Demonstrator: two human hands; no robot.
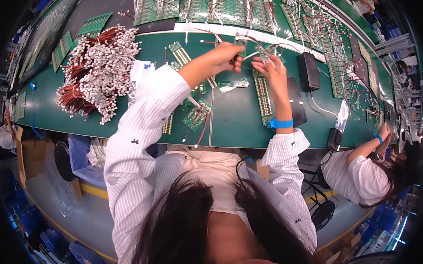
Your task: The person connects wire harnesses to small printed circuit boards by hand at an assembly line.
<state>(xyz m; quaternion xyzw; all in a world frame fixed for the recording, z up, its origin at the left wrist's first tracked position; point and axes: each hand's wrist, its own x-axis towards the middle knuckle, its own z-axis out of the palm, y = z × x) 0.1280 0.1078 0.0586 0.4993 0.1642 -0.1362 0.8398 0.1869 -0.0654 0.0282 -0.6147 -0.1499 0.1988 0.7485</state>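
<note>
Over the far part of the green bench, my two hands are raised close together. My left hand (223, 58) is closed, its fingers pinching a small green circuit board (242, 42). Another small circuit board (261, 52), with thin wires trailing from it, sits between the thumb and fingers of my right hand (274, 71). A blue band circles my right wrist. Below my hands lies a narrow green board (232, 83). A long board strip (262, 97) is beside my right forearm, and a wired board (198, 116) rests nearer the bench edge.
A big heap of bundled red-brown wires with white connectors (98, 73) covers the left side. Panels of wired boards (221, 9) line the back. A black power adapter (308, 71) stands to the right. A co-worker (360, 174) sits at the far right.
</note>
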